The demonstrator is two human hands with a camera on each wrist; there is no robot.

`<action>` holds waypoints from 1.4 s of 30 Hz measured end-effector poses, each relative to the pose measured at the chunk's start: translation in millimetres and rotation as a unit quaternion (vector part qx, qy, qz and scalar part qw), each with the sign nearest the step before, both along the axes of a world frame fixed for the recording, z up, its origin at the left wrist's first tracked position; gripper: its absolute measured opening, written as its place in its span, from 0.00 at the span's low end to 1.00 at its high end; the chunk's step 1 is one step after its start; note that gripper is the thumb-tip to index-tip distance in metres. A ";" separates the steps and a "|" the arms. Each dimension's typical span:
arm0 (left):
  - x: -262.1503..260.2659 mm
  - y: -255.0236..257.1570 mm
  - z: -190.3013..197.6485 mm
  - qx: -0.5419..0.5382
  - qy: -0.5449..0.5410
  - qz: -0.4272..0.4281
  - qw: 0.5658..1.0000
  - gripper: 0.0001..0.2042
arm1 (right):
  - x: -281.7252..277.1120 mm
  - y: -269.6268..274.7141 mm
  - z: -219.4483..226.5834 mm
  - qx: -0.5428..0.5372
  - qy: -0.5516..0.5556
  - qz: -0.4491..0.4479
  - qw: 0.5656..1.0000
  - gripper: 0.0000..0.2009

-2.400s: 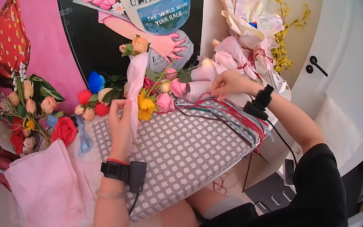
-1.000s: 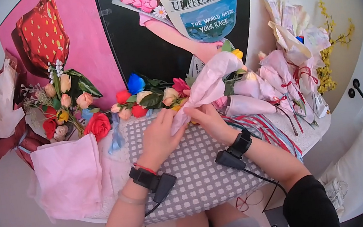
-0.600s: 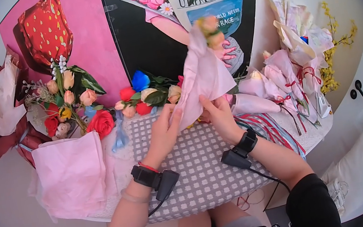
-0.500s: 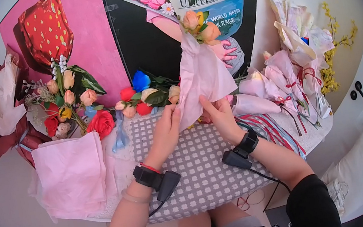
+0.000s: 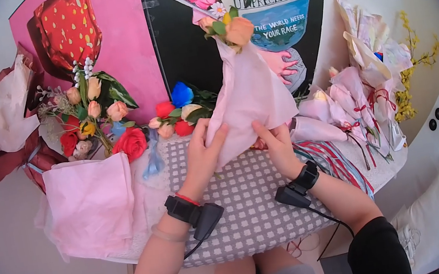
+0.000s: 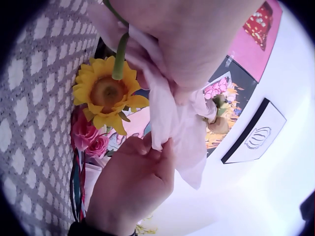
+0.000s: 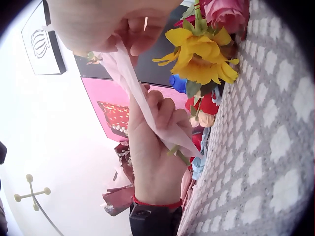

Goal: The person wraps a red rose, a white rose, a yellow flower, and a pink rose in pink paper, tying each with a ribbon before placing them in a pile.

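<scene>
Pale pink wrapping paper (image 5: 250,95) stands around a small bunch of peach roses (image 5: 239,30), whose heads show above its top. My left hand (image 5: 199,154) grips the lower left of the wrap, fingers curled round it, and a green stem end (image 7: 182,156) pokes out below in the right wrist view. With thumb and fingers, my right hand (image 5: 280,147) pinches the paper's right edge, as the left wrist view also shows. A yellow sunflower (image 6: 109,93) lies on the checked cloth behind the wrap, beside pink roses (image 6: 88,135).
Folded pink sheets (image 5: 91,206) lie at the left, under a mixed bunch with a red rose (image 5: 130,144). Ribbons (image 5: 338,161) and wrapped flowers (image 5: 318,128) lie to the right. Blue and red blooms (image 5: 182,94) sit at the back against the painted boards.
The left hand stays on the wrap. My right hand came from the ribbons to the paper, which was turned upright and spread wider; the roses now show above it.
</scene>
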State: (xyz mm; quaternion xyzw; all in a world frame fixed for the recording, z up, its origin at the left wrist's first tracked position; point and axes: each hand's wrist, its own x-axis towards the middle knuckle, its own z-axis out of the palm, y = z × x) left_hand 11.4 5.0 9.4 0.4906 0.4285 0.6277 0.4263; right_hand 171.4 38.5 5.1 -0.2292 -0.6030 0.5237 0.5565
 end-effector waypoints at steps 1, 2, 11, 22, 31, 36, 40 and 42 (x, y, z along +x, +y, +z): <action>-3.6 8.1 -8.8 0.057 0.046 0.024 0.997 0.12 | -0.2 -0.7 0.9 -0.011 0.013 -0.005 1.000 0.10; -5.1 10.7 -10.0 0.113 0.092 0.048 0.988 0.11 | -0.2 -0.9 1.1 -0.021 0.027 -0.011 0.999 0.10; -13.6 21.5 -22.6 0.168 0.155 0.124 0.966 0.10 | 3.6 1.4 0.6 -0.016 0.038 -0.023 0.999 0.10; -24.0 16.6 -9.8 0.086 0.019 -0.012 0.996 0.12 | 5.3 0.5 5.2 0.024 0.062 -0.044 0.997 0.10; -20.4 10.7 -0.1 0.107 -0.014 0.002 0.994 0.10 | 10.7 5.7 10.4 0.066 0.108 -0.095 0.987 0.16; -25.0 18.4 -10.2 0.134 0.085 0.059 0.986 0.12 | 17.0 10.5 8.8 0.060 0.107 -0.136 0.983 0.19; -26.2 20.6 -13.5 0.158 0.119 0.108 0.974 0.10 | 16.5 13.6 8.3 0.105 0.096 -0.146 0.979 0.20; -25.0 16.3 -7.5 0.132 0.076 0.064 0.986 0.10 | 15.7 14.1 7.2 0.113 0.097 -0.152 0.977 0.19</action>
